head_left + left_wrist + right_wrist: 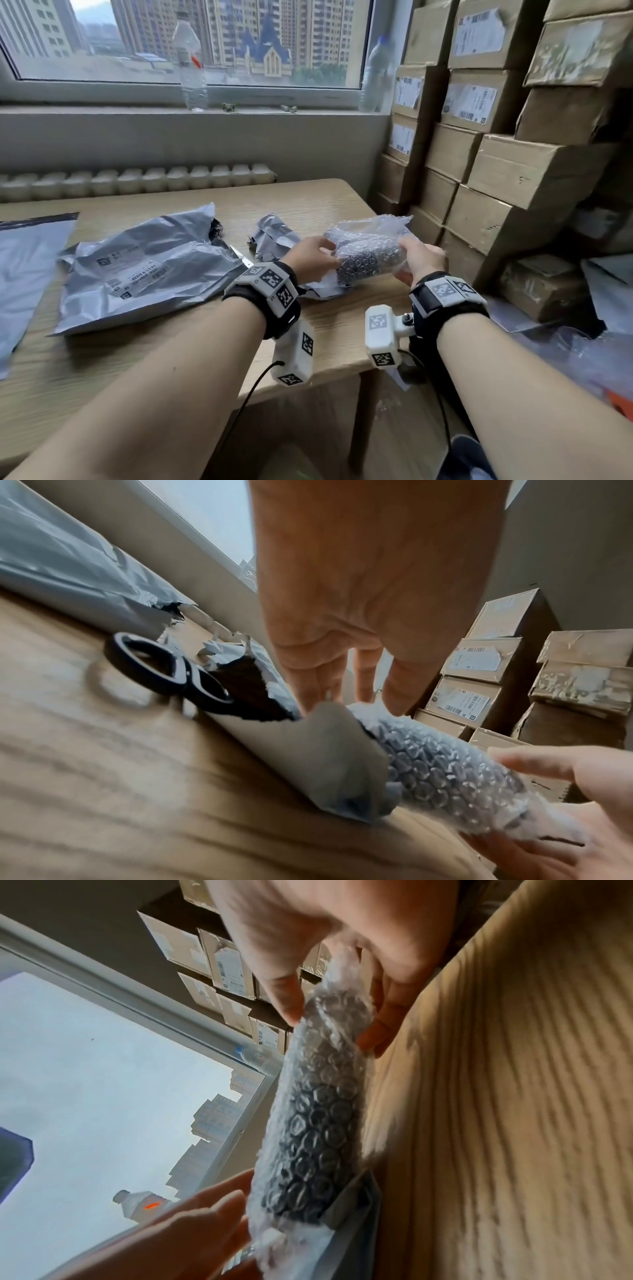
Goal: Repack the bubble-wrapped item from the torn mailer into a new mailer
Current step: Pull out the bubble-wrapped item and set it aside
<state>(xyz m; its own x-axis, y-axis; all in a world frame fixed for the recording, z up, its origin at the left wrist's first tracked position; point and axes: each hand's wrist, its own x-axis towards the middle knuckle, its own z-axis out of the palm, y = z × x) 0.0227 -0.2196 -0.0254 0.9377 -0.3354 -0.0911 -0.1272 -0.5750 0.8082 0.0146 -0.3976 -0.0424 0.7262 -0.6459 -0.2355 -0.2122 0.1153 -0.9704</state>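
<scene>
The bubble-wrapped item (368, 257), a dark cylinder in clear bubble wrap, lies sideways just above the table near its right edge. My left hand (334, 255) grips its left end, which sticks into the torn grey mailer (320, 289). My right hand (402, 255) grips the right end, thumb on top and fingers beneath. In the left wrist view the item (445, 772) comes out of the mailer's curled edge (325, 758). The right wrist view shows the item (318, 1123) with its lower end still in the mailer (356, 1215). A flat grey mailer (27, 267) lies at the far left.
A crumpled, labelled grey mailer (147, 267) covers the table's middle. Black-handled scissors (164, 666) lie between it and the torn mailer. Stacked cardboard boxes (496, 171) stand close on the right. Water bottles (191, 68) stand on the window sill.
</scene>
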